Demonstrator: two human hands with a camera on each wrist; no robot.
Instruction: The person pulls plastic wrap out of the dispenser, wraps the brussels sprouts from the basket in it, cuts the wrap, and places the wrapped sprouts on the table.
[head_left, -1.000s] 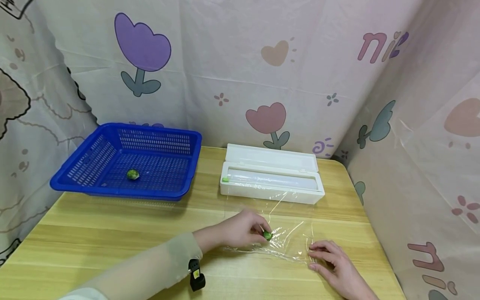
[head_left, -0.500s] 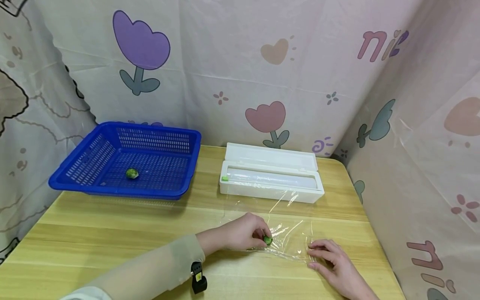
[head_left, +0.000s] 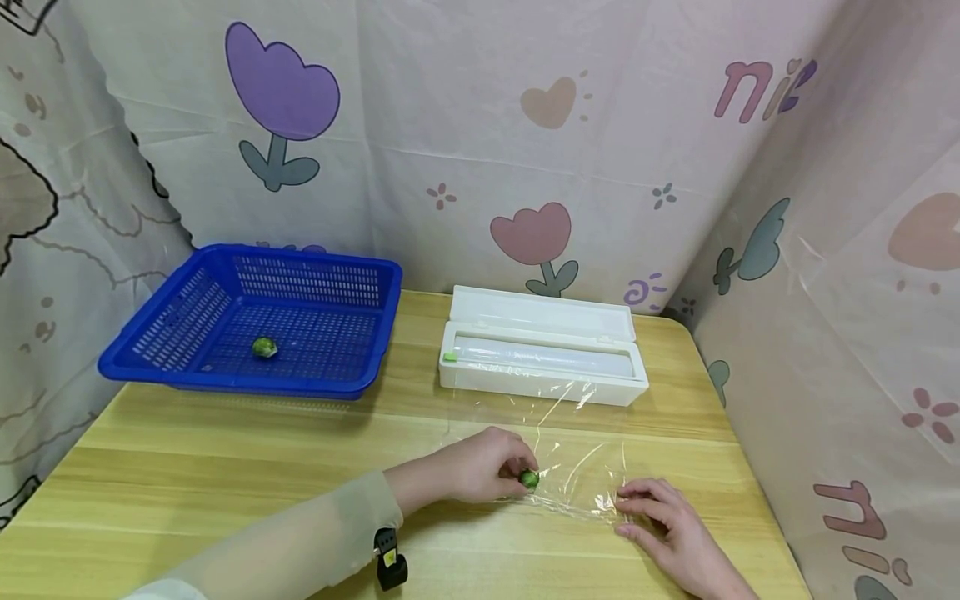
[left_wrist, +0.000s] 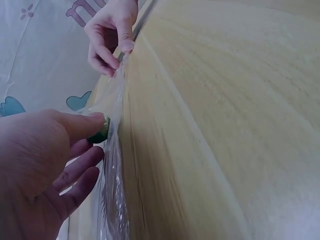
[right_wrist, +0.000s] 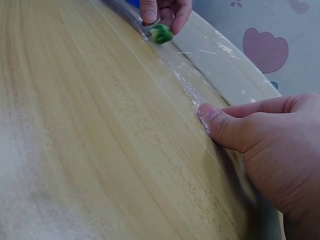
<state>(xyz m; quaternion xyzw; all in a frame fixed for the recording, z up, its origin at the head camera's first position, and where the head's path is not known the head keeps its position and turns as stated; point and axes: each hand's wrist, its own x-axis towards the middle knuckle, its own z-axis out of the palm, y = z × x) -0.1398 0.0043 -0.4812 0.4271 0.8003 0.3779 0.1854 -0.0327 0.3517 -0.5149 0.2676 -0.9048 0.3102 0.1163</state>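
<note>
My left hand (head_left: 483,467) pinches a small green Brussels sprout (head_left: 529,479) between thumb and fingers, over the near edge of a sheet of clear plastic wrap (head_left: 577,475). In the left wrist view the sprout (left_wrist: 101,131) sits under the thumb tip, with crinkled wrap (left_wrist: 114,185) right beside it. At the sheet's near right corner, my right hand (head_left: 671,529) holds the wrap edge between thumb and fingers. The right wrist view shows that thumb (right_wrist: 225,127) on the bunched film. Behind the hands, the sheet runs back to an open white wrap box (head_left: 543,392) with its roll inside.
A blue plastic basket (head_left: 375,333) stands at the back left of the wooden table (head_left: 247,458), with another Brussels sprout (head_left: 264,347) inside. A patterned curtain (head_left: 442,100) hangs behind the table and along both sides.
My left hand has drawn the sprout slightly toward the table's front, then a little to the left. The right hand has stayed at the wrap's corner.
</note>
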